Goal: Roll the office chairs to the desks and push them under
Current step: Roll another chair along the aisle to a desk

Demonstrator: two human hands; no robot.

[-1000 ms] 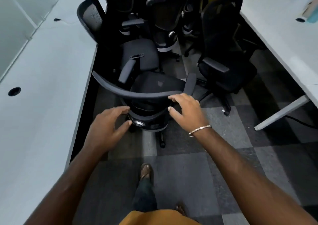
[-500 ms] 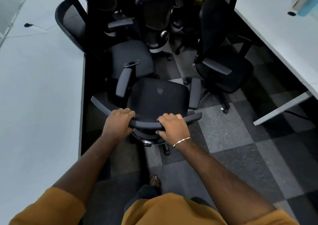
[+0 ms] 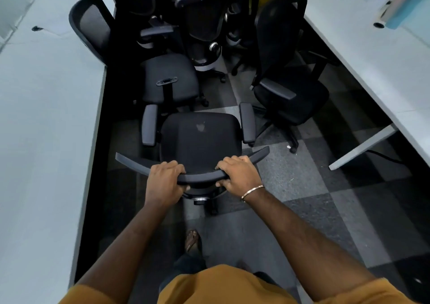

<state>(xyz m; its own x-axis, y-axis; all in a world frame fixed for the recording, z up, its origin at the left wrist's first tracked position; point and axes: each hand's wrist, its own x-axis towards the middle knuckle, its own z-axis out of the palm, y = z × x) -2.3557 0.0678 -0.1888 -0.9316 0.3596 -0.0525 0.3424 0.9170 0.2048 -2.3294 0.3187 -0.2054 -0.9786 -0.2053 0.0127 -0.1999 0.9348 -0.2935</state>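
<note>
Though curved, hands' smooth backrest.

Checkered carpet floor (grey tiles) carries black office chairs between desks.

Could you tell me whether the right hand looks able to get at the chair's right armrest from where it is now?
Probably yes: the right hand grips the backrest's top rail, and the right armrest lies just ahead with nothing between them.
</note>
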